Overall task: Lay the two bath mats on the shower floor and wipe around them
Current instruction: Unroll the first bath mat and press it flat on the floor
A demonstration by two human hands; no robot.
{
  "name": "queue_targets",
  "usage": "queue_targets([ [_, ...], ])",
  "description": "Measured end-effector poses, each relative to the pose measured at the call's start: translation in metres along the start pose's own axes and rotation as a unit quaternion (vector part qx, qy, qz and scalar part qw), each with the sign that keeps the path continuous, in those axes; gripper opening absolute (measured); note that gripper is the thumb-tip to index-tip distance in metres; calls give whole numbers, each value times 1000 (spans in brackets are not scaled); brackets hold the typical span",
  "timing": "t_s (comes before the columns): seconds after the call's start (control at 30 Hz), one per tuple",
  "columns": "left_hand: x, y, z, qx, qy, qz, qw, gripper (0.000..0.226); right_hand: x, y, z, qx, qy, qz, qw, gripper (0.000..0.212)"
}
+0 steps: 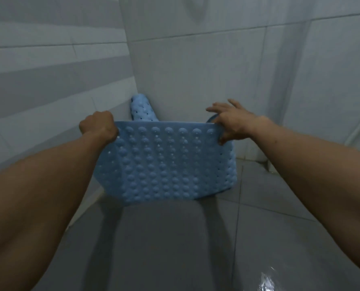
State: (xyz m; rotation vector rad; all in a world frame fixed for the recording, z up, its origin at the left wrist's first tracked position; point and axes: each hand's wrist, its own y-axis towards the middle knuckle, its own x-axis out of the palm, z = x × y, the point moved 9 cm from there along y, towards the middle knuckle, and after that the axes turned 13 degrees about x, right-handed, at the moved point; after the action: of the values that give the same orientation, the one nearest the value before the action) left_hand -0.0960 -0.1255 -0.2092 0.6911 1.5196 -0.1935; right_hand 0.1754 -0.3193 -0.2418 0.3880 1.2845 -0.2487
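Left hand (99, 128) fisted, right hand (233, 124) pinching mat (164, 164) top edge; second mat (142, 111) at 12 o'clock. Lower suction cups down, flat.

Shower enclosure in dim, cool light: pale tiled walls (195, 66) with grey grout lines meet at a corner, the left wall (38, 66) banded in grey stripes, over a grey tiled floor (265, 238) with a wet glare patch (342, 280) lower right.
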Motion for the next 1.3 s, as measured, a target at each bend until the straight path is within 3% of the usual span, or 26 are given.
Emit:
queue_targets([
  [0.1, 7, -2, 1, 6, -12, 10, 1000, 35, 1, -12, 4, 26, 12, 32, 999, 50],
  [0.2, 11, 2, -2, -8, -15, 4, 1000, 40, -5, -16, 16, 98, -15, 59, 993, 59],
  [0.3, 4, 7, -3, -19, -42, 14, 999, 42, -1, -16, 30, 95, -78, 8, 992, 71],
  [0.43, 11, 2, -4, -32, -61, 17, 997, 41, -1, -23, 52, 115, -116, -31, 986, 55],
  [0.6, 0, 4, -2, -13, -59, 40, 997, 40, -2, -53, 86, 177, 73, 7, 981, 56],
  [0.73, -10, 11, 30, 94, -75, 36, 992, 33, -2, -75, 111, 214, 122, 2, 969, 54],
  [0.87, -26, 19, 82, 215, -78, -11, 973, 26, -6, -85, 136, 259, 127, -22, 957, 52],
  [1.0, -26, 12, 142, 310, -47, -77, 946, 24, 4, -100, 152, 283, 76, -110, 950, 66],
  [1.13, 19, -7, 177, 349, -27, -192, 917, 15, 45, -136, 155, 283, 63, -218, 932, 66],
  [1.3, 108, -24, 194, 368, -26, -266, 891, 26, 146, -180, 158, 279, 57, -288, 914, 79],
])
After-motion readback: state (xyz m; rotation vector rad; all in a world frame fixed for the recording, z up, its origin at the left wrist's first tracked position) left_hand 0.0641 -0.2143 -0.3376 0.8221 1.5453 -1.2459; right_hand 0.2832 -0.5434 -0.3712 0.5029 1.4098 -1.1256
